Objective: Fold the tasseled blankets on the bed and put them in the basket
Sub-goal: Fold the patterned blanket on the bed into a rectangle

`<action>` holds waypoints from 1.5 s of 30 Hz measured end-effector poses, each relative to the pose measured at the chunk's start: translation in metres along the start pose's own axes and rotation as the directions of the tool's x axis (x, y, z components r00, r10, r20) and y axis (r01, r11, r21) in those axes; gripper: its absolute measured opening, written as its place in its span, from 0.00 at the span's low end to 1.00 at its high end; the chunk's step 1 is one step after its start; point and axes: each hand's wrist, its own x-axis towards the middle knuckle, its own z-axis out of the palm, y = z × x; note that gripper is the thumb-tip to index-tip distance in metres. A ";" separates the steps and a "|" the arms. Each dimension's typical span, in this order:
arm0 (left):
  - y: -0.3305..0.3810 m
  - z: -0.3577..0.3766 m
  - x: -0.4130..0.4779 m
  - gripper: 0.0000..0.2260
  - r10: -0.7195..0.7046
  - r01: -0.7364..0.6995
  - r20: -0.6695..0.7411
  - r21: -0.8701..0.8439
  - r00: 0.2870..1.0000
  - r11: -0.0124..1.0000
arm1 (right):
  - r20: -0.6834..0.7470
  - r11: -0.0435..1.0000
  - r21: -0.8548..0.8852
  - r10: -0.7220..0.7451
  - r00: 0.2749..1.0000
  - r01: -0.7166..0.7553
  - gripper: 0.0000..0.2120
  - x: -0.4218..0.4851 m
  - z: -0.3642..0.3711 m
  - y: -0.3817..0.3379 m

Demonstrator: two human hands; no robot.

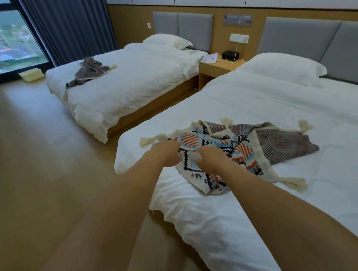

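On near bed (254, 104), by its left edge: blanket (225, 150), left hand (166, 154) and right hand (213, 158) gripping its left part. Left and behind, on far bed (131, 86): 2nd blanket (88, 72). Between the 2 bed heads: nightstand (216, 70). On floor (32, 140) left of far bed: basket (32, 74).

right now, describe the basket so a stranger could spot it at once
Find the big window on the far left. On the floor below it, beside the far bed, sits the basket. It is a pale cream rectangular tub, unlike the crumpled grey blanket up on that bed.
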 end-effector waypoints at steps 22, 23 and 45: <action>-0.108 -0.011 0.318 0.23 0.361 -0.405 0.307 0.095 0.881 0.909 | -0.001 0.883 0.206 0.432 0.902 -0.423 0.09 0.254 0.007 0.028; -0.103 -0.009 0.330 0.23 0.369 -0.420 0.323 0.105 0.872 0.901 | 0.012 0.873 0.213 0.448 0.894 -0.440 0.08 0.261 0.008 0.037; -0.063 0.120 0.557 0.18 0.438 -0.484 0.341 0.060 0.832 0.873 | 0.224 0.711 0.095 0.667 0.711 -0.697 0.22 0.419 0.096 0.202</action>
